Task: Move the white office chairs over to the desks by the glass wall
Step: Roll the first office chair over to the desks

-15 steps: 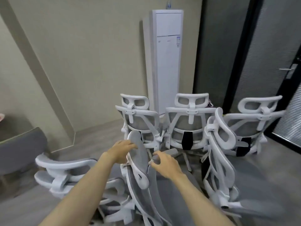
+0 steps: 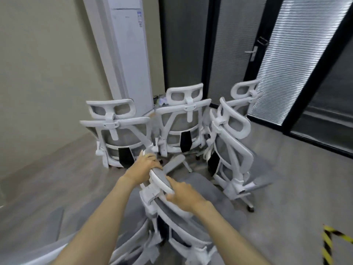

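A white office chair with grey mesh stands right in front of me, and I hold its headrest (image 2: 162, 180) from both sides. My left hand (image 2: 146, 167) grips the far left end of the headrest. On the near right side, my right hand (image 2: 183, 196) grips the headrest's lower edge, its index finger lying along the rim. Behind it stand more white chairs: one at the left (image 2: 114, 134), one in the middle (image 2: 183, 129), one turned sideways at the right (image 2: 231, 150), and a fourth (image 2: 246, 92) by the glass.
A tall white air conditioner (image 2: 129, 58) stands in the corner behind the chairs. A glass wall with blinds and a dark-framed door with a handle (image 2: 253, 52) runs along the right. Yellow-black tape (image 2: 330, 243) marks the floor at lower right. Another chair's back (image 2: 133, 243) sits low beside me.
My view has swung right and tilted. The held chair has turned, with my left hand now over the headrest's far end and my right hand closed on its near edge.
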{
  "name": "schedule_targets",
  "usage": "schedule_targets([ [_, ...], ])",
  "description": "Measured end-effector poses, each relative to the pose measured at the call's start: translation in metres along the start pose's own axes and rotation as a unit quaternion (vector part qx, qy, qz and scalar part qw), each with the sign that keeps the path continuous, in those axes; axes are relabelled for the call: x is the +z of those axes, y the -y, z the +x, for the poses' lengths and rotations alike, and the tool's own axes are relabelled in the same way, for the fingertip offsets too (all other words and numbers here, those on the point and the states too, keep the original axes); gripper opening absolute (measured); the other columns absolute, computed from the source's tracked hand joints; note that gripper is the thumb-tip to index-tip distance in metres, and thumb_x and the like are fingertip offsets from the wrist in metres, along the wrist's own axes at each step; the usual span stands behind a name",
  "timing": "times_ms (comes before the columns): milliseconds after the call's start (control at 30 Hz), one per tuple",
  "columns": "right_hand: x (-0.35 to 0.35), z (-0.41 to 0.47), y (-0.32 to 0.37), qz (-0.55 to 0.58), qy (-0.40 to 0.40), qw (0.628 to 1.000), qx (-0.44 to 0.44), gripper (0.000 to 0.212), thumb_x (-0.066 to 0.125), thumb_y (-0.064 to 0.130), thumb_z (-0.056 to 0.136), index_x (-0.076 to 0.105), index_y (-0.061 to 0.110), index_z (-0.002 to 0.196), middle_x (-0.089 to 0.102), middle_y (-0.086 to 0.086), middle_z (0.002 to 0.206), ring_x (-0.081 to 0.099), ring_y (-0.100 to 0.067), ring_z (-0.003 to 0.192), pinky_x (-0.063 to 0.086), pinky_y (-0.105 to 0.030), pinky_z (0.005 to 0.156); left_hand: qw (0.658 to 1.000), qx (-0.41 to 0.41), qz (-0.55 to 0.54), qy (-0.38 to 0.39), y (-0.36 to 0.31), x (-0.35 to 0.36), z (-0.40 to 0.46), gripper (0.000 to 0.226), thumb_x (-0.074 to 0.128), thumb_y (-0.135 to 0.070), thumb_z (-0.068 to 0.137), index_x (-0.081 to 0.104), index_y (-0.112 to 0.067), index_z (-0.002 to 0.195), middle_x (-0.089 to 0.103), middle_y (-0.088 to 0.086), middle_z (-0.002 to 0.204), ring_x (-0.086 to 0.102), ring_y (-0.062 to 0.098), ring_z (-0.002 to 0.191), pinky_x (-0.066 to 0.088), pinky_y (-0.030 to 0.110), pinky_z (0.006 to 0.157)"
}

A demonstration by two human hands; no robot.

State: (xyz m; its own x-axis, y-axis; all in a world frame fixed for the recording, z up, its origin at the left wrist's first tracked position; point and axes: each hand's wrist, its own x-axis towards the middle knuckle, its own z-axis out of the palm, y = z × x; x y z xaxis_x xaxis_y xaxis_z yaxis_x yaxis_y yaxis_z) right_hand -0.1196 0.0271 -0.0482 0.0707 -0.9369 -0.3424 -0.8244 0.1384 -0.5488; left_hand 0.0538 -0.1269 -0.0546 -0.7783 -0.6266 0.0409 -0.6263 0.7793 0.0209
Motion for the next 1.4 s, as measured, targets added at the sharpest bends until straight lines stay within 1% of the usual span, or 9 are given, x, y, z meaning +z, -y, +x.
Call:
schedule_targets([
  [300,0.007,-0.047,-0.028,-0.05,-0.066,0.996,0.015,0.053,0.048,0.044,0.092,0.04,0.036,0.144,0.07,-0.007,0.112,0.063,-0.039,0.096,0.051,-0.048,0.086,0.999,-0.014,-0.04,0.001,-0.047,0.004,-0.011,0.06,0.06,0.01,0.067,0.076,-0.033,0.106,0.068,-0.009,0.104,0.052,0.021,0.111,0.008,0.048,0.105],
  [433,0.008,-0.081,-0.043,-0.072,-0.09,0.993,0.014,0.052,0.05,0.044,0.096,0.041,0.035,0.147,0.07,-0.006,0.116,0.063,-0.037,0.098,0.047,-0.044,0.084,0.999,-0.033,-0.021,0.004,-0.077,0.012,-0.017,0.057,0.064,0.006,0.068,0.073,-0.041,0.1,0.063,-0.012,0.095,0.05,0.02,0.104,0.014,0.062,0.111],
  [600,0.012,-0.129,-0.065,-0.12,-0.128,0.984,0.029,0.047,0.053,0.043,0.1,0.047,0.032,0.145,0.069,-0.01,0.118,0.062,-0.039,0.103,0.044,-0.044,0.082,0.999,-0.032,-0.025,0.023,-0.126,0.012,-0.029,0.05,0.073,-0.001,0.069,0.073,-0.038,0.102,0.064,-0.008,0.097,0.049,0.022,0.101,0.037,0.06,0.102],
  [833,0.021,-0.205,-0.112,-0.113,-0.154,0.978,0.08,0.047,0.057,0.053,0.095,0.051,0.037,0.139,0.069,-0.006,0.121,0.062,-0.034,0.108,0.049,-0.044,0.09,0.999,-0.023,-0.022,0.029,-0.21,0.021,-0.046,0.047,0.074,0.0,0.065,0.073,-0.036,0.095,0.058,-0.007,0.09,0.05,0.027,0.097,0.042,0.062,0.096],
  [1000,0.038,-0.281,-0.151,-0.096,-0.206,0.968,0.105,0.046,0.059,0.06,0.09,0.056,0.04,0.131,0.069,0.002,0.118,0.064,-0.027,0.107,0.05,-0.043,0.09,1.0,-0.003,-0.013,0.01,-0.292,0.024,-0.067,0.043,0.069,-0.001,0.067,0.069,-0.034,0.095,0.058,-0.006,0.094,0.047,0.024,0.1,0.016,0.079,0.107],
  [1100,0.049,-0.334,-0.174,-0.093,-0.228,0.961,0.125,0.048,0.059,0.06,0.092,0.055,0.039,0.135,0.065,0.001,0.121,0.061,-0.026,0.111,0.048,-0.042,0.092,0.999,0.018,-0.032,-0.009,-0.348,0.02,-0.084,0.041,0.07,0.001,0.068,0.068,-0.028,0.098,0.058,-0.007,0.095,0.049,0.024,0.105,0.007,0.079,0.109],
  [1233,0.063,-0.41,-0.201,-0.108,-0.26,0.946,0.163,0.046,0.055,0.06,0.094,0.054,0.039,0.135,0.063,0.002,0.121,0.058,-0.025,0.112,0.044,-0.042,0.091,0.996,0.072,-0.052,-0.021,-0.418,0.021,-0.102,0.041,0.076,-0.002,0.065,0.064,-0.028,0.095,0.062,-0.01,0.096,0.052,0.022,0.101,0.016,0.076,0.108],
  [1333,0.075,-0.466,-0.222,-0.104,-0.29,0.932,0.192,0.046,0.051,0.063,0.095,0.052,0.042,0.136,0.061,0.007,0.12,0.056,-0.02,0.111,0.04,-0.038,0.084,0.989,0.123,-0.084,0.007,-0.46,0.037,-0.098,0.046,0.073,-0.014,0.061,0.057,-0.033,0.1,0.059,-0.01,0.1,0.053,0.022,0.1,0.039,0.066,0.097],
  [1400,0.08,-0.502,-0.236,-0.091,-0.301,0.922,0.225,0.047,0.05,0.066,0.094,0.051,0.044,0.136,0.059,0.009,0.12,0.055,-0.02,0.111,0.038,-0.036,0.079,0.98,0.165,-0.105,0.042,-0.489,0.048,-0.089,0.049,0.065,-0.022,0.058,0.052,-0.037,0.103,0.054,-0.012,0.104,0.05,0.022,0.103,0.045,0.059,0.092],
])
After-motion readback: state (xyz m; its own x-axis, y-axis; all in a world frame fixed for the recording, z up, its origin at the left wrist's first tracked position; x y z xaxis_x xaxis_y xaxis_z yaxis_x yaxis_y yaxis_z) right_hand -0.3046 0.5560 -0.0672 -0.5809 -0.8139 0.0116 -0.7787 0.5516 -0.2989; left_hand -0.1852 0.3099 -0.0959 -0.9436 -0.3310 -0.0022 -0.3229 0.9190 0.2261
